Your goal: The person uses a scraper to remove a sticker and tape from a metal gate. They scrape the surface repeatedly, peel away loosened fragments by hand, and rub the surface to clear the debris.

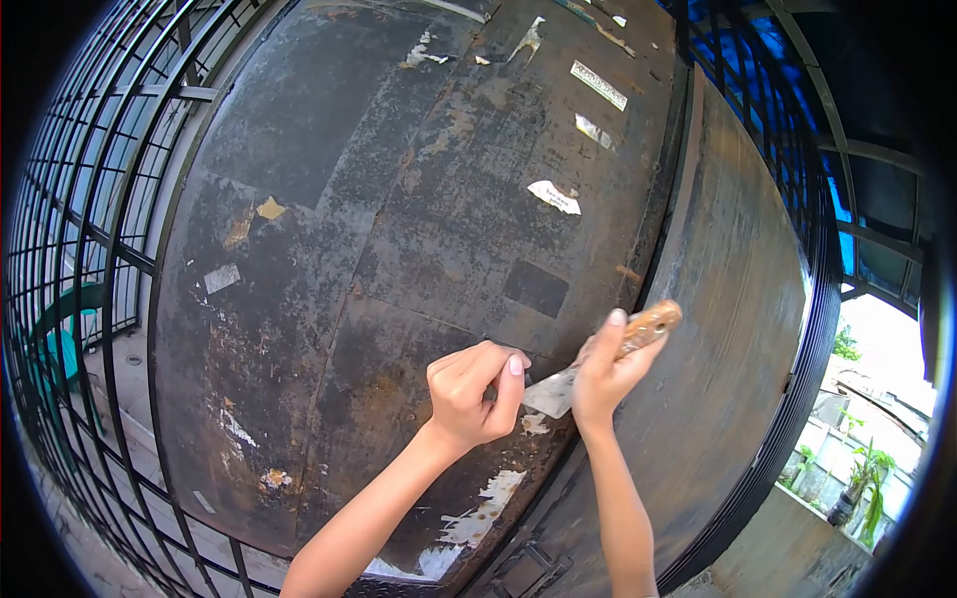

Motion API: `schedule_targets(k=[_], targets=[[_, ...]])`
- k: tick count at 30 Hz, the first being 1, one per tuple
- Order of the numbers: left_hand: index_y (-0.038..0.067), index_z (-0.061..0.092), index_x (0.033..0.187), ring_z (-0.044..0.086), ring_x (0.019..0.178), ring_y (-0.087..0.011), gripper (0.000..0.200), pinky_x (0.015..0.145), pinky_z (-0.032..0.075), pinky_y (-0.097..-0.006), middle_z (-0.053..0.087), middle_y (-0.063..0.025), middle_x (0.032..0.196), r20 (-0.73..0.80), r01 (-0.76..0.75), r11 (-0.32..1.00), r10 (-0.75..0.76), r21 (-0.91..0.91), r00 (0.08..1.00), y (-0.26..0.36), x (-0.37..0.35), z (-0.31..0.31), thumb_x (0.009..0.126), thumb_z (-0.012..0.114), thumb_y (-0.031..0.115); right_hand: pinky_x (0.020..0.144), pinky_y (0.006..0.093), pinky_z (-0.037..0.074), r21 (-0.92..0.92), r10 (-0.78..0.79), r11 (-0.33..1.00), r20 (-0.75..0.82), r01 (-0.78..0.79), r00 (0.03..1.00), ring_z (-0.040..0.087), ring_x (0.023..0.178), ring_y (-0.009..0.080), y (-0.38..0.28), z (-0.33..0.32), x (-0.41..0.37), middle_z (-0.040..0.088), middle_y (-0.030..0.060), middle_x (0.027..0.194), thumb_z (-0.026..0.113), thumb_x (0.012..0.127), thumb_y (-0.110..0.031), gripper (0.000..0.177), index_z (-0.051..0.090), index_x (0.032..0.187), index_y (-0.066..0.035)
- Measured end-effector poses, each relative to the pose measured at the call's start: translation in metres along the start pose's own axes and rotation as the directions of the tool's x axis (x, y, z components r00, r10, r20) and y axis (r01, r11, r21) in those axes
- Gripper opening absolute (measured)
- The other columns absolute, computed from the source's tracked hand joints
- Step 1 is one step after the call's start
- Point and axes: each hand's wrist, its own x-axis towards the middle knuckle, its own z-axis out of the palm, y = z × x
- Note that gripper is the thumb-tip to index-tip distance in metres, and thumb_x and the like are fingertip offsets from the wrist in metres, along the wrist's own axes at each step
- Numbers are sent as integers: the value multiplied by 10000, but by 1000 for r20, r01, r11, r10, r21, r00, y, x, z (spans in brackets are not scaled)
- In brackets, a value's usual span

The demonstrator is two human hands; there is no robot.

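Observation:
In my right hand (613,374) is a putty knife with a worn wooden handle (650,329), which points up and to the right. Its flat metal blade (551,393) slants down to the left, between my two hands. My left hand (474,394) is closed, thumb pressed to the curled fingers, just left of the blade. Whatever those fingers may hold is hidden. Both hands are in front of a dark, rusty metal door panel (429,249). Below my left hand, a patch of torn white paper (488,508) clings to the metal.
More paper scraps stick to the panel, including a printed one (554,196) and a white label strip (599,85). A second brownish metal panel (723,299) stands at the right. Black grille bars (110,249) run along the left. A potted plant (865,483) is outside at lower right.

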Motion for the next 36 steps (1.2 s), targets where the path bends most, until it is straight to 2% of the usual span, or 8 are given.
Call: schedule_targets(k=[4, 7, 11, 14, 16, 24, 32, 36], targets=[[-8, 601, 673, 531, 432, -154, 160, 426, 397, -252, 561, -74, 545, 25, 5, 1000, -5, 13, 1000, 1, 0, -1, 798, 502, 3, 444, 189, 388, -207, -219, 946, 163, 250, 962, 455, 503, 55, 21, -5, -25, 467, 29, 747, 506, 923, -131, 427, 270, 1245, 19], [-8, 598, 668, 533, 433, -157, 162, 427, 398, -251, 565, -77, 548, 9, 4, 1000, -4, 2, 1000, 2, 0, 0, 796, 499, 0, 546, 191, 411, 2, 117, 993, -9, -117, 993, 484, 606, 67, -3, -4, -7, 461, 58, 836, 516, 916, -141, 430, 283, 1220, 55], [-6, 596, 665, 533, 432, -158, 164, 429, 400, -251, 571, -78, 553, 20, 1, 1000, -1, 14, 1000, 1, 0, 0, 796, 498, -2, 475, 194, 394, -246, -279, 915, 190, 320, 941, 452, 531, 58, 8, 0, -20, 450, 38, 770, 490, 931, -137, 431, 251, 1246, 34], [-4, 598, 667, 533, 432, -157, 163, 429, 401, -251, 573, -76, 554, 3, 11, 1000, -11, 10, 1000, 1, -1, -1, 797, 500, -2, 647, 217, 411, -90, 87, 992, 26, -85, 996, 477, 731, 94, 2, -4, -18, 445, 86, 920, 526, 906, -131, 484, 268, 1260, 75], [-4, 600, 670, 531, 431, -154, 162, 429, 400, -251, 571, -74, 553, 9, -11, 1000, 11, 6, 1000, 0, -1, 1, 798, 500, -2, 650, 219, 424, -190, -24, 981, 76, 39, 997, 486, 740, 98, 11, -8, -26, 449, 88, 928, 523, 907, -131, 508, 247, 1284, 69], [-2, 601, 675, 525, 428, -150, 164, 423, 389, -252, 566, -68, 551, 18, 3, 1000, -3, 7, 1000, 0, 0, 0, 803, 498, 7, 483, 184, 389, -206, -254, 938, 138, 279, 957, 459, 581, 54, 15, -9, -18, 445, 59, 840, 482, 926, -119, 454, 225, 1265, 39], [-7, 594, 673, 535, 433, -156, 159, 432, 403, -252, 573, -79, 559, 21, 1, 1000, -1, 5, 1000, 0, 0, -1, 801, 500, 4, 624, 220, 452, -67, 63, 996, 34, -60, 997, 521, 706, 106, -5, -5, -20, 469, 108, 918, 493, 914, -101, 566, 151, 1333, 66], [-11, 595, 670, 528, 427, -153, 162, 429, 399, -251, 567, -76, 550, 5, -15, 1000, 15, -6, 1000, -2, -1, 0, 800, 500, 4, 369, 199, 353, -98, -142, 985, 19, 143, 990, 408, 425, 52, 5, -2, -23, 413, 13, 671, 447, 933, -93, 536, 124, 1355, -27]])
